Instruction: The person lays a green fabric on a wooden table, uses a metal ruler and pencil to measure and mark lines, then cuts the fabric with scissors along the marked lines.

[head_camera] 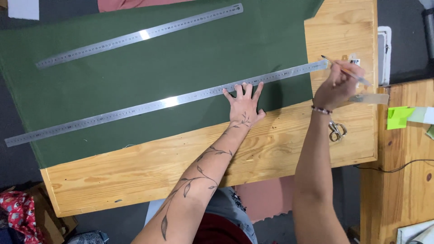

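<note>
Plain dark green cloth (pixel 181 63), silvery steel rulers (pixel 162 104), perhaps pale pine table (pixel 149 167)

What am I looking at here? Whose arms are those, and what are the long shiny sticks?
The camera sits on a person's head and looks down, so the two arms are that person's own. On the wooden table lies a big green cloth. The shiny sticks are two long metal rulers. The left hand presses flat on the near ruler, holding it on the cloth. The right hand holds a pencil at that ruler's far end. The other ruler lies farther up the cloth. Scissors rest on the table by the right wrist.
</note>
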